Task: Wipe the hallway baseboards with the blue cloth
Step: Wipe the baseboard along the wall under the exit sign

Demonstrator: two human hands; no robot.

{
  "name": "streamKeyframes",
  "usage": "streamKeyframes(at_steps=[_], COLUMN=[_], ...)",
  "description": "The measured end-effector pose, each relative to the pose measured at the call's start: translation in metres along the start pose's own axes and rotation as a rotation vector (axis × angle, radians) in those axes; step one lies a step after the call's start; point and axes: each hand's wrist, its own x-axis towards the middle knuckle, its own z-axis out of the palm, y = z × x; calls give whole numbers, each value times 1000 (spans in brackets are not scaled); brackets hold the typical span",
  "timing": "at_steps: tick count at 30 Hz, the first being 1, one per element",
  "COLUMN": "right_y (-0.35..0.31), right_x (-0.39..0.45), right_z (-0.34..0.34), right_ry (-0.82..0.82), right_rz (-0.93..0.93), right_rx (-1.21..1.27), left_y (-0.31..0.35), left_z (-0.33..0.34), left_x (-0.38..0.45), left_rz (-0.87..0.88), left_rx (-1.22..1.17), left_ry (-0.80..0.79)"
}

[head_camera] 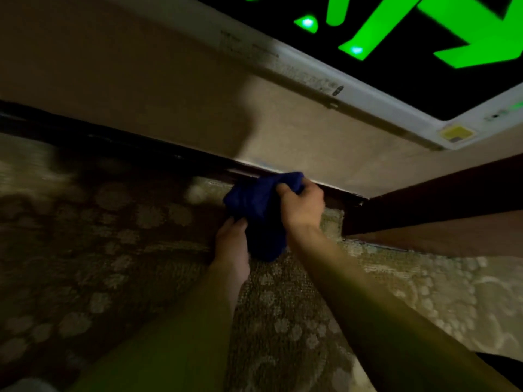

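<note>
The blue cloth (259,215) is bunched into a dark wad at the foot of the wall, its upper end lying against the dark baseboard (158,149) close to the inner corner where that strip meets a brown wooden panel (435,199). The right hand (301,206) grips the cloth's upper end: the fingers are curled over the fabric and the thumb presses into it from the near side, so the fold is pinched between them right at the baseboard. The left hand (232,244) holds the lower part of the wad from the left, its fingertips (239,222) tucked into the fabric; how far the remaining fingers close round it cannot be told, since the cloth hides them. The cloth's lower end hangs over the patterned carpet (297,321). Above the baseboard rises a beige wall (311,148), and mounted on it at the upper right is a white-framed sign (382,108) with glowing green shapes on black.
</note>
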Motion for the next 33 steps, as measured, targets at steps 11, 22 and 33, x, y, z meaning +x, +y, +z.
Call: streamKeyframes(at_steps=[11,22,33], right_y=[-7,43,29], right_x=[-24,23,12], right_z=[25,-24,11], right_ry=[-10,269,108], right_rz=[-170,190,153], right_rx=[-146,238,-36], left_y=[-6,-5,0], left_z=[0,1,7], left_x=[3,-2,0], left_rz=[-10,20,-25], left_rx=[-7,22,40], left_ry=[20,-46,55])
